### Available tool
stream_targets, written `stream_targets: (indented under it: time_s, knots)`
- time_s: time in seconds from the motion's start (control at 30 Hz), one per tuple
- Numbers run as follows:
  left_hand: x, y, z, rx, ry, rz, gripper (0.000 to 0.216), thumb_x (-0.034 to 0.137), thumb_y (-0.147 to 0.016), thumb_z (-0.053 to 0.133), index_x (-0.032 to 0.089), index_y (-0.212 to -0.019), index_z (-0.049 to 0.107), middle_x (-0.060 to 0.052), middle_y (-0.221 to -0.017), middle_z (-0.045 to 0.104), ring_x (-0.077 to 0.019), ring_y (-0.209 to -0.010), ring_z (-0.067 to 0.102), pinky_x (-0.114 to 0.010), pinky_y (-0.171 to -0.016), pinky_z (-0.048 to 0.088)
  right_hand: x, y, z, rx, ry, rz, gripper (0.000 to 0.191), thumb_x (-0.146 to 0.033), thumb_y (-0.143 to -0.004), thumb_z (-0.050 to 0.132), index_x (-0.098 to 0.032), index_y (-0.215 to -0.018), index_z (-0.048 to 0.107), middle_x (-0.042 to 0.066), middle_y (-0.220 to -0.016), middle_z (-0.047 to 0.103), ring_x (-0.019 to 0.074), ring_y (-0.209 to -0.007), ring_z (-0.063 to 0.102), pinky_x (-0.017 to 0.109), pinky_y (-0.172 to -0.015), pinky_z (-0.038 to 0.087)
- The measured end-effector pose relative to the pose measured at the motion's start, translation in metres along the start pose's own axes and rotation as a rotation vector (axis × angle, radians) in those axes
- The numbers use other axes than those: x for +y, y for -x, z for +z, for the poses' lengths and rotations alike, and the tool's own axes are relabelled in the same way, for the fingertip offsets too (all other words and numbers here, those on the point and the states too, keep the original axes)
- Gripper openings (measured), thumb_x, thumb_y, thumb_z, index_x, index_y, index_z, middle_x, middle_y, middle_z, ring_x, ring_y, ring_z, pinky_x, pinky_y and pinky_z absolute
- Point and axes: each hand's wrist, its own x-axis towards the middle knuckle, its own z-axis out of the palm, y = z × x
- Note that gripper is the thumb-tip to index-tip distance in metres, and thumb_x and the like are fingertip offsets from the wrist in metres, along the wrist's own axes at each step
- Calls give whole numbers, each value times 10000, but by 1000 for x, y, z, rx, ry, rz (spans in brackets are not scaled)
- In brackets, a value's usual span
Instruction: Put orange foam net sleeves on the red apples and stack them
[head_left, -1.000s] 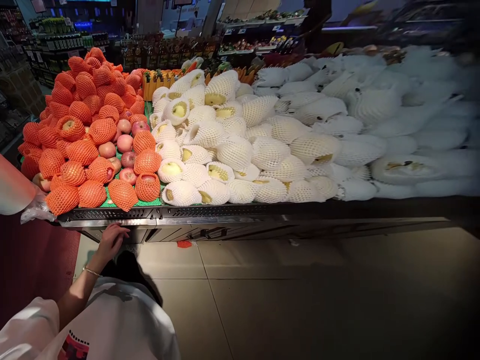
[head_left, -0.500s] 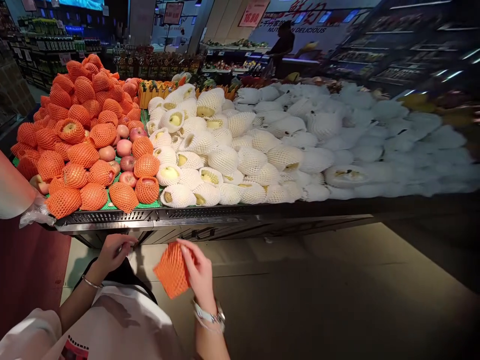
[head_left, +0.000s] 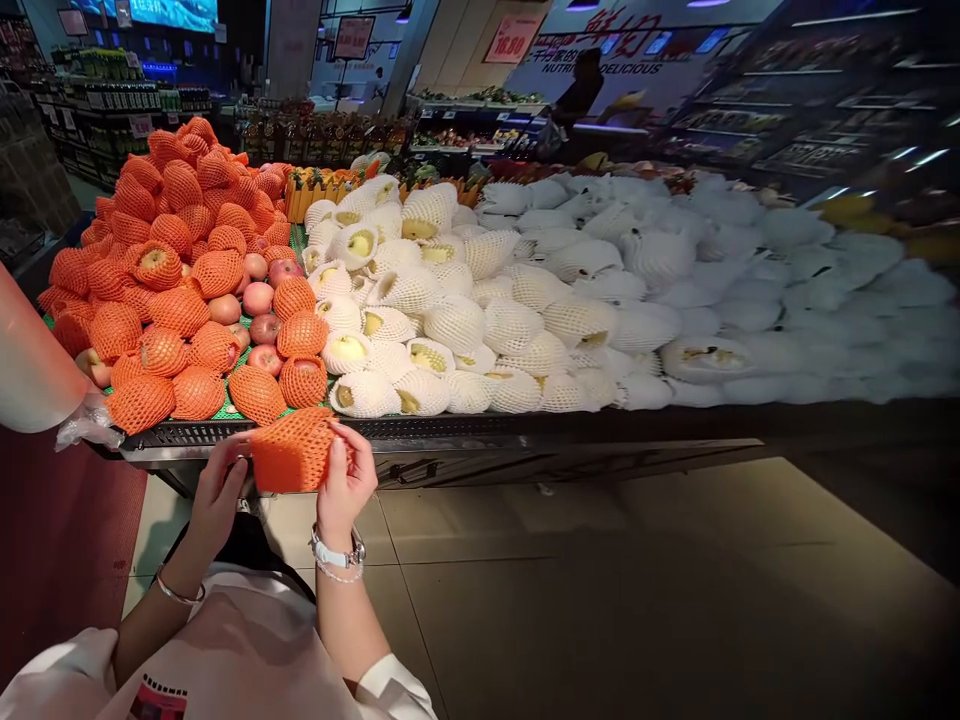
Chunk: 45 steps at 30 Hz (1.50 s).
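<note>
An orange foam fruit net (head_left: 291,455), flat and with no fruit seen in it, is stretched between my hands just in front of the display's edge. My right hand (head_left: 346,478) pinches its right end between thumb and fingers. At its left edge, my left hand (head_left: 217,495) has its fingertips on the net, partly hidden behind it. Beyond, bare red apples (head_left: 258,298) lie among apples in orange nets (head_left: 180,312) on green matting.
Pale fruit in white foam nets (head_left: 450,320) fills the middle and right of the stand. A black slatted rim with a metal edge (head_left: 450,440) runs along its front. A roll of plastic bags (head_left: 37,350) stands at left. A person (head_left: 581,85) is in the background.
My right hand has carried the orange foam net up and left towards the stand. My left hand, apart from it before, now meets its left edge. The view has shifted slightly.
</note>
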Motion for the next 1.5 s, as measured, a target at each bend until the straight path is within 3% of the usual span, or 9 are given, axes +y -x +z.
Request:
stream_targets:
  time_s: [0.17,0.3,0.47,0.63,0.83,0.97,1.1,1.27,1.5]
  knots:
    - [3,3,-10,23,-250,99,265,251,-916,509,216,-1179,516,-89,-1183,618,-208,-1133,584,-348,-978,457,4,-4,-6,-393,145,-53,169,-276,-874,608,-224,-962,742,86,-996,706,214,-964,647,366,-884,514]
    - [0,4,-15,-15,-179,123,153,98,-871,396,227,-940,438,-65,-1084,634,-178,-1069,605,-303,-870,478,3,-3,-7,-524,87,-88,197,-236,-901,589,-239,-1049,719,67,-1034,740,202,-969,682,352,-896,530]
    - [-7,-3,-19,82,-80,-22,111,184,-879,478,225,-816,397,-3,-849,569,-122,-720,524,-228,-626,420,4,2,-10,-498,-2,-85,258,-262,-896,599,-252,-1140,682,70,-1131,724,205,-1053,677,354,-939,532]
    - [-11,-14,-17,50,234,-154,283,345,-794,675,208,-751,432,46,-680,461,-91,-618,456,-204,-604,433,19,9,-13,-365,-229,160,296,-401,-834,669,-221,-1069,690,103,-1072,730,221,-945,702,349,-828,572]
    - [-13,-17,-16,-58,346,-316,345,511,-778,673,202,-928,644,-31,-825,679,-181,-823,627,-293,-748,521,31,13,-11,-405,-437,343,432,-454,-760,734,-262,-1139,655,84,-1136,707,212,-951,696,360,-842,571]
    - [-18,-14,-19,-266,157,-259,333,493,-805,656,173,-848,737,-63,-860,731,-225,-854,636,-340,-785,534,32,11,-11,-459,-407,354,478,-479,-784,703,-288,-1215,623,83,-1258,654,223,-1061,668,380,-908,553]
    - [-25,-11,-19,-449,112,-205,272,409,-841,643,165,-850,763,-71,-892,742,-230,-878,648,-354,-820,539,28,10,-14,-594,-419,367,509,-466,-802,690,-321,-1280,597,54,-1079,706,185,-906,687,322,-808,573]
    - [-27,-11,-13,-372,398,-449,413,397,-703,792,158,-1036,747,-103,-1017,755,-267,-929,691,-397,-827,574,17,11,-13,-762,-383,425,717,-460,-821,663,-295,-1468,402,-15,-698,631,126,-564,545,259,-614,531]
    - [-11,-7,-12,-248,638,-474,412,494,-885,589,244,-1203,666,-90,-1241,688,-269,-1153,641,-475,-985,532,13,16,-6,-714,-286,374,666,-448,-840,643,-240,-1434,424,-6,-705,607,137,-588,536,258,-586,503]
